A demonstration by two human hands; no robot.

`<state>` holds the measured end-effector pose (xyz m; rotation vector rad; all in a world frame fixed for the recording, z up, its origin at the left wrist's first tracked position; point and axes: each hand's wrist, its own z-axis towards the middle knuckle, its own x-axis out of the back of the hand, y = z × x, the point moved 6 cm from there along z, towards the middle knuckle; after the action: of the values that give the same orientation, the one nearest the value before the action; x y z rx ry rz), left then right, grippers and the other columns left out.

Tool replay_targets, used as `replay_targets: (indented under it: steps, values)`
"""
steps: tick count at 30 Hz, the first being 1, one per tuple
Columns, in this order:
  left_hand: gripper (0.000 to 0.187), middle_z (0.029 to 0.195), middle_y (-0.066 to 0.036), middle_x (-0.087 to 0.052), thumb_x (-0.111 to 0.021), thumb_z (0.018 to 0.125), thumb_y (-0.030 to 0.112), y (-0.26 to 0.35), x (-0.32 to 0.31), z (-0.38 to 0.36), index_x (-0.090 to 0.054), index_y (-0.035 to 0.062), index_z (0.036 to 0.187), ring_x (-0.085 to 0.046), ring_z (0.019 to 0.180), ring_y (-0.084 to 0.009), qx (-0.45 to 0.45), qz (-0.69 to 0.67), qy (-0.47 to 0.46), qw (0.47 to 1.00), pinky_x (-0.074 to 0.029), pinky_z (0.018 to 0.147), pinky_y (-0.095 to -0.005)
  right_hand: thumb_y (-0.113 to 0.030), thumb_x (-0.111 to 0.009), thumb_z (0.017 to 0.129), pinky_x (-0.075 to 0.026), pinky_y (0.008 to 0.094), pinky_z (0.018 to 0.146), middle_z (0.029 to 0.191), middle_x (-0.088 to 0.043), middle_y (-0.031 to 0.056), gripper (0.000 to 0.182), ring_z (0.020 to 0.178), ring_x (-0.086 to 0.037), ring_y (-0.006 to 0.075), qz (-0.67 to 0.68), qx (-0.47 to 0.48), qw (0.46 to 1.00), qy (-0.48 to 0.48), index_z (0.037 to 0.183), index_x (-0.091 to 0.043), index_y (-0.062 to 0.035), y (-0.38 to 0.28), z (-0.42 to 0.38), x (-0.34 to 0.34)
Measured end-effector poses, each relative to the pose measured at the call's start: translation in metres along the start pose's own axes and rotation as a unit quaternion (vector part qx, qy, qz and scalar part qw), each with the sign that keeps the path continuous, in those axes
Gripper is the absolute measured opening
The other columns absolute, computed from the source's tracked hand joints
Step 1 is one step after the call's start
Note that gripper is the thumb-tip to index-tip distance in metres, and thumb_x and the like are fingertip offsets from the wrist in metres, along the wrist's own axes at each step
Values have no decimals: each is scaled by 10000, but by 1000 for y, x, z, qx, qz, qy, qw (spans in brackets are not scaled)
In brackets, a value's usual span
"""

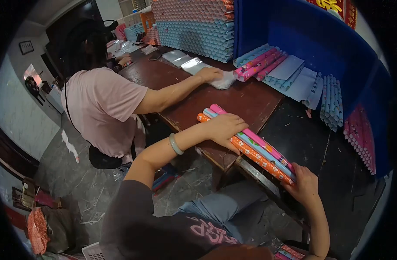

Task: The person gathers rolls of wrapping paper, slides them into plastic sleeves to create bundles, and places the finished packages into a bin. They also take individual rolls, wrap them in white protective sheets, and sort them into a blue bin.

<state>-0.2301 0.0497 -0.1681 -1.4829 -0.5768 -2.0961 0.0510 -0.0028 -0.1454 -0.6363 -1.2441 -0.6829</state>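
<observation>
Three patterned wrapping paper rolls, an orange one (254, 157), a light blue one (267, 157) and a pink one (274, 149), lie side by side across the table's near edge. My left hand (226, 128), with a bangle on its wrist, curls over them near their far end. At their near end my right hand (304, 184) is closed around the tips; part of its grip is hidden behind the rolls. The rolls touch one another along their length.
A co-worker (105, 93) sits to the left, a hand (210, 74) on clear plastic sleeves (224, 81). Blue and pink rolls are stacked in a tall pile (194, 37). More pink rolls (267, 60) and blue rolls (332, 102) lie by the blue partition (311, 39).
</observation>
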Motion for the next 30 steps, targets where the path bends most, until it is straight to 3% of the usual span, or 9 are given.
replay_targets:
  steps: [3,7,12,15,17,19,25,27,30]
  values:
    - [851,1101,-184,-586,-749,627,594,-13,5,-15,-529,-28,1166,-575,1027,-335,13,43,50,998,-450,923,-394,-304,-802,653,-495,391,744,940,-633,141,637,858,-619,300,-3,2,1000,7,1151,-542,-4,7,-8,2]
    - [845,1093,-183,-594,-767,611,579,-19,4,-22,-537,-30,1150,-582,1016,-336,42,38,40,998,-457,913,-394,-310,-791,641,-485,399,776,989,-617,167,675,901,-606,322,17,-12,999,-24,1173,-517,3,13,-4,1]
    - [817,1047,-172,-610,-771,597,577,-21,0,-22,-559,-26,1106,-591,997,-326,46,45,58,996,-468,895,-390,-447,-776,656,-439,419,883,1110,-554,214,820,1026,-547,363,40,-44,993,-98,1230,-462,46,10,15,-3]
    - [801,1029,-164,-616,-767,593,575,-20,0,-21,-567,-27,1083,-595,975,-324,39,49,75,995,-470,881,-384,-537,-703,710,-430,418,898,1097,-552,226,829,1038,-535,370,10,2,998,-58,1205,-459,81,-19,47,-18]
    - [798,1030,-167,-616,-765,598,571,-20,-1,-21,-567,-32,1082,-596,976,-324,51,45,65,996,-470,880,-384,-519,-686,738,-438,416,886,1077,-560,228,779,1026,-541,368,13,21,998,-60,1195,-469,74,-43,79,-30]
    - [786,1035,-169,-618,-761,609,567,-21,-4,-21,-570,-35,1076,-595,984,-323,68,30,50,996,-466,887,-384,-488,-695,731,-467,411,788,988,-580,185,709,932,-558,332,16,85,996,33,1137,-493,57,-63,105,-43]
    - [771,1023,-164,-621,-756,619,567,-29,-1,-25,-577,-39,1062,-596,978,-314,68,45,79,994,-463,890,-380,-460,-693,749,-480,407,792,1039,-596,192,683,970,-592,325,43,106,992,57,1166,-506,47,-89,149,-62]
    - [772,1019,-161,-623,-759,611,570,-35,-1,-25,-577,-37,1051,-599,971,-309,74,42,64,994,-463,886,-383,-450,-697,751,-483,405,791,1047,-601,187,676,976,-600,319,49,105,992,58,1173,-508,43,-90,155,-65]
    - [789,1091,-177,-608,-776,642,520,-45,12,-26,-556,-40,1152,-579,1034,-314,71,-47,11,996,-453,912,-379,-411,-718,743,-491,401,784,1032,-611,167,655,961,-613,304,77,93,990,68,1180,-510,31,-91,158,-64]
